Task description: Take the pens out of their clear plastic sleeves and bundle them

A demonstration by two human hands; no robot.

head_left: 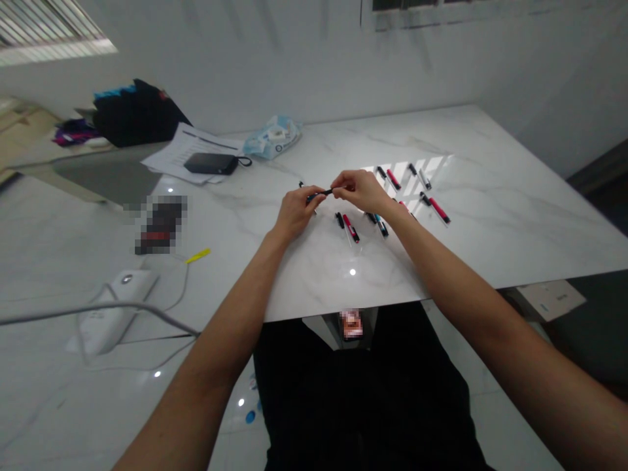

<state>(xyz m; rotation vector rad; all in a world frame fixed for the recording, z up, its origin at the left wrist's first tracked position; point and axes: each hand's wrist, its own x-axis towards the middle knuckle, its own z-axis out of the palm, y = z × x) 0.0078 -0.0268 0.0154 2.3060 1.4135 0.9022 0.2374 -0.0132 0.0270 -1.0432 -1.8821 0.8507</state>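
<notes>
My left hand (296, 210) and my right hand (358, 190) meet over the white marble table (490, 216), both pinching one dark pen (320, 193) held level between them. Just below the hands lie a black cap (339, 220), a red pen (350, 228) and a teal pen (381, 225). Further right lie several more red and black pens and caps, such as a red pen (439, 210) and another red pen (393, 178) in a patch of sunlight.
At the table's far left sit a black pouch (212, 163) on papers (181, 154), a wipes packet (273, 137) and a dark bag (135, 112). On the floor to the left are a white power strip (115, 307) with cable and a yellow marker (197, 256).
</notes>
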